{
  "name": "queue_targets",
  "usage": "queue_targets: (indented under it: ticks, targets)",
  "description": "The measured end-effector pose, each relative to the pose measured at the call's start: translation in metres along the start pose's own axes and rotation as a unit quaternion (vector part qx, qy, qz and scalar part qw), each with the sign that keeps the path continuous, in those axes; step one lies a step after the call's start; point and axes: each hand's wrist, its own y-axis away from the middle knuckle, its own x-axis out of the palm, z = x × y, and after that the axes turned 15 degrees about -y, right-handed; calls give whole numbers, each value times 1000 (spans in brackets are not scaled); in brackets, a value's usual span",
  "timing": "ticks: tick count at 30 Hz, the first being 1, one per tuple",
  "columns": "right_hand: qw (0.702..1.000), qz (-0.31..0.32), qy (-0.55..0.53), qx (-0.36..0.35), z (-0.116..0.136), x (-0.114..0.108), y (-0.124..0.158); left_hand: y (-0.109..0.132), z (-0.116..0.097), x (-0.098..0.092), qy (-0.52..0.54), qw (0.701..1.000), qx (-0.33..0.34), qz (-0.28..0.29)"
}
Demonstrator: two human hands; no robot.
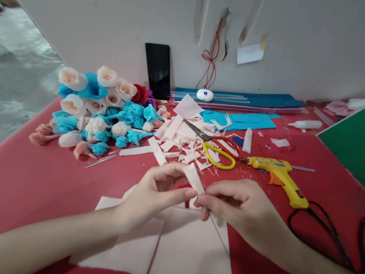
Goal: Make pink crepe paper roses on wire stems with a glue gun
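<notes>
Covering the red table, pink sheets lie near you, paper flowers far left, a glue gun right. Your left hand and right hand pinch a paper strip above the sheets.

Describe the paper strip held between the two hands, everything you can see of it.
The strip is pale peach paper, soft and crepe-like by its look, narrow and partly rolled or folded lengthwise. It tilts up and to the left, its rounded free end above the fingers. The left hand pinches it with thumb and forefinger; the right hand grips its lower end, which the fingers hide. It hangs clear of the table, above flat peach sheets of the same colour.
</notes>
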Motion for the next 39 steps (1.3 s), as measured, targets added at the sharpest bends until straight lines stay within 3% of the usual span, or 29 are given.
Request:
queue_targets:
  ticks: [6, 11, 14, 19, 23, 26, 29, 33, 36, 39]
  targets:
    - [997, 44, -32, -49, -1, -4, -2, -2, -4, 2, 18, 998, 31, 50]
    - [999, 27, -4, -26, -1, -3, -2, 0, -4, 3, 51, 999, 4, -8]
    - [1000, 11, 10, -12, 0, 0, -3, -1, -3, 3, 52, 999, -1, -14]
    - [995, -28, 91, -39, 1, -7, -3, -3, -8, 1, 25, 999, 24, -20]
    - [964, -99, 206, -135, 3, -19, -4, -3, -11, 0, 0, 997, 40, -64]
    - [950, -152, 209, -177, 4, -23, -5, -2, -11, 0, -24, 996, 34, -78]
    - [963, -96, 185, -172, 6, -20, -4, -1, -10, 1, -51, 996, 27, -65]
    - [985, 9, 145, -89, 5, -12, -3, 0, -8, 2, -86, 995, 20, -36]
    - [993, 10, 110, -47, 3, -7, -3, 0, -6, 2, -70, 996, 6, -49]
    - [994, -23, 100, -48, 1, -5, -3, 2, -3, 2, -73, 996, 22, -48]
